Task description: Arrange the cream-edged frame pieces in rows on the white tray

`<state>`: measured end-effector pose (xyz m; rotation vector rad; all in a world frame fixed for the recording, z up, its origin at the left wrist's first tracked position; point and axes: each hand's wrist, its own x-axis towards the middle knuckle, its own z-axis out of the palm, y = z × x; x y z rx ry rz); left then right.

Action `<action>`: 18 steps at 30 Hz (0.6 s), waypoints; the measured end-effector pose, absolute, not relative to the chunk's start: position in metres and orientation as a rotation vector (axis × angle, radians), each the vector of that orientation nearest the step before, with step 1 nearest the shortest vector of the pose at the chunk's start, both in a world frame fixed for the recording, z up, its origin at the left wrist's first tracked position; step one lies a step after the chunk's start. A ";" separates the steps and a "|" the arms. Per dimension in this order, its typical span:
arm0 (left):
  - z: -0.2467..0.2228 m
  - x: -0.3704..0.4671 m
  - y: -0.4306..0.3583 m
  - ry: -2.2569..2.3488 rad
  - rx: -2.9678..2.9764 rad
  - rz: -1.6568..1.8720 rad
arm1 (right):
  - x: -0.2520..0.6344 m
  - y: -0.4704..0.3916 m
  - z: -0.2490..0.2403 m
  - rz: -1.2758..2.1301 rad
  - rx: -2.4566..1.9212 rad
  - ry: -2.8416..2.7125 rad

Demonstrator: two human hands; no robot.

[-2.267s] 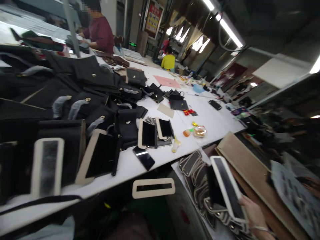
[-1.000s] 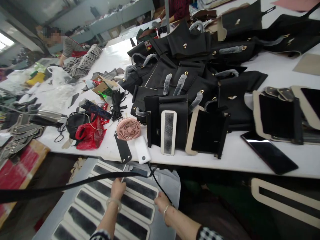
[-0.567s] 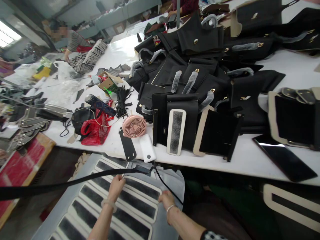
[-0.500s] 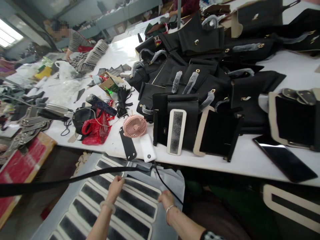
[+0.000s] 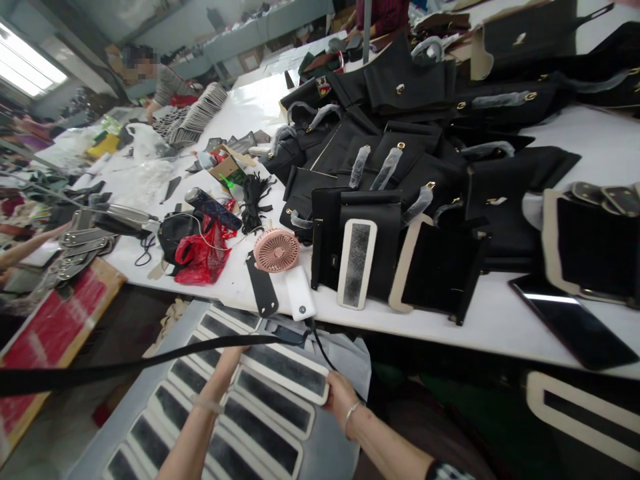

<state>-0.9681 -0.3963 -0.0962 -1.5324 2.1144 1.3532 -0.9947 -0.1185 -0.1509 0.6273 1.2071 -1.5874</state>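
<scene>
A long white bench (image 5: 500, 327) runs across a crowded workshop, its far half buried under black handbags (image 5: 400, 153) with gold clasps. Near its front edge stand a pink fan (image 5: 276, 250), a white power bank (image 5: 300, 302), a red plastic bag (image 5: 200, 257) and a dark phone (image 5: 573, 330). Farther along, another person in a striped sleeve (image 5: 167, 77) works beside a fanned stack of pieces, under a bright window at the left.

Below the bench edge, a grey board (image 5: 320, 447) carries rows of cream-rimmed panels with dark centres. The right hand (image 5: 341, 399) has its fingers closed on the end of the top panel (image 5: 283, 371), lifted slightly off the row. The left hand (image 5: 231, 355) reaches to the panel's other end; a black strap (image 5: 150, 363) crosses it, so I cannot tell how its fingers sit.
</scene>
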 end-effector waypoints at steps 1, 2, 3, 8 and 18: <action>-0.082 -0.972 -0.396 2.077 -1.546 1.468 | -1.001 -0.118 -0.137 -1.626 0.620 1.141; -0.066 -0.977 -0.397 2.034 -1.543 1.601 | -1.007 -0.118 -0.123 -1.657 0.603 1.081; -0.047 -0.980 -0.398 1.987 -1.526 1.733 | -1.012 -0.117 -0.107 -1.682 0.578 1.025; 0.033 -0.975 -0.407 1.797 -1.231 2.197 | -1.036 -0.096 -0.042 -1.752 0.426 0.886; -0.093 -0.908 -0.383 2.105 -1.568 0.928 | -1.061 0.047 -0.044 -1.345 0.185 1.358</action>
